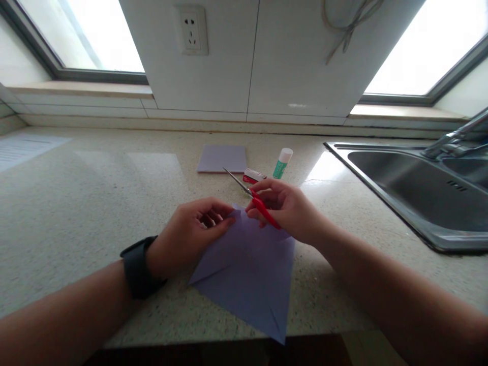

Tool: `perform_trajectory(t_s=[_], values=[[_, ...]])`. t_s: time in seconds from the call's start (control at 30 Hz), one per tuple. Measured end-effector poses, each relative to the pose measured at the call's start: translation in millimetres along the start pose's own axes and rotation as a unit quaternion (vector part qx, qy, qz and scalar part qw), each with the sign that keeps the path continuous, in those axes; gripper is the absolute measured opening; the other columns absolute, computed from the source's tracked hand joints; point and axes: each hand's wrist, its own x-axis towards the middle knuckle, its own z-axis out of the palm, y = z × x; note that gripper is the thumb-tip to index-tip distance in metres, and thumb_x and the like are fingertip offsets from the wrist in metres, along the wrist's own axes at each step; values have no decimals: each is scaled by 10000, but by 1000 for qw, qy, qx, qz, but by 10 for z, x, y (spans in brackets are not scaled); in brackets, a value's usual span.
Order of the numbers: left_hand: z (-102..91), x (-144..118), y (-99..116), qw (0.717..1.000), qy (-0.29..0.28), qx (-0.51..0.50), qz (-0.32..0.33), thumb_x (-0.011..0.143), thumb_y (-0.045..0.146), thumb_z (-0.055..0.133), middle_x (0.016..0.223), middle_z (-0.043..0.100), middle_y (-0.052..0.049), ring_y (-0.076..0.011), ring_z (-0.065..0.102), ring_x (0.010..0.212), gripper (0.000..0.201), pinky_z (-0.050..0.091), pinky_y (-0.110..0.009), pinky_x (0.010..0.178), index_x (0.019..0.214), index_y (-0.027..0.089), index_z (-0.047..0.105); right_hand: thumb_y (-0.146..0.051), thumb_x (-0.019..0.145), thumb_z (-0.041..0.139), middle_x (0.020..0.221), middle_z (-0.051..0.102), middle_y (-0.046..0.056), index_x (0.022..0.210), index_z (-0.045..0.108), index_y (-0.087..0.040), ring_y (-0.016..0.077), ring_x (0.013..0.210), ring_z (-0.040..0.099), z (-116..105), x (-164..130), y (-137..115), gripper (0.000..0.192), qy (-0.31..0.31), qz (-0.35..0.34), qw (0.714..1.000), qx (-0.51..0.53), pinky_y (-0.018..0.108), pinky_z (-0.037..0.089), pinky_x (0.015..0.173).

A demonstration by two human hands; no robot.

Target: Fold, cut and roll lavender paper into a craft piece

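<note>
A sheet of purple paper (247, 274) with slits cut in from its corners lies over the front edge of the counter. My left hand (198, 223), below a black wristwatch, pinches the paper's far edge between thumb and fingers. In my right hand (285, 208) is a pair of scissors (263, 208) with red handles; the metal blades point up and to the left, away from the paper. The right fingers are also close to the paper's far edge, but whether they touch it cannot be made out.
Behind the hands lie a stack of purple paper (221, 158), a small red-and-white box (253, 176) and a glue stick (282, 162). A steel sink (404, 188) with a faucet (457, 137) is at the right. A printed sheet (26, 150) lies at the far left, and a wall (213, 86) closes off the back.
</note>
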Motion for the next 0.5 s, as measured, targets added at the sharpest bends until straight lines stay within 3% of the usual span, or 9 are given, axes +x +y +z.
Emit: perform_trajectory(t_s=[0.1,0.2,0.27,0.4,0.5], values=[[-29,36,-44,999,-17,-30,-12,899,384,694,884,767,-54,-176,704,740,239,562,-264,607,1035,194,737,-319,707,859,831,737,25,1002,621,-199,163,764,714,-94,28,8,398,20,0,999,-46,257,553,597],[-68,78,-62,997,-45,-53,-24,919,399,664,874,764,-40,-172,697,743,226,550,-260,631,980,196,742,-384,751,816,883,746,60,1025,640,-199,196,804,717,-237,38,-7,374,53,-25,986,-155,288,546,604],[-92,100,-50,995,-55,-60,-56,933,441,631,820,744,-23,-158,666,696,274,514,-245,600,921,189,736,-368,771,793,901,750,63,1030,664,-205,203,798,706,-345,33,-32,333,57,-36,959,-276,301,532,614],[-129,132,-10,991,-59,-47,-110,936,492,589,770,702,-4,-144,606,643,341,449,-245,565,878,179,711,-310,801,725,885,750,17,1070,687,-259,191,728,677,-497,14,-104,277,39,-7,862,-505,294,477,603],[-161,152,0,993,-61,47,-90,944,479,566,806,711,-19,-176,629,711,336,456,-287,627,877,185,715,-345,792,720,865,751,9,1083,651,-266,191,716,677,-525,7,-161,309,45,23,839,-541,279,448,580]])
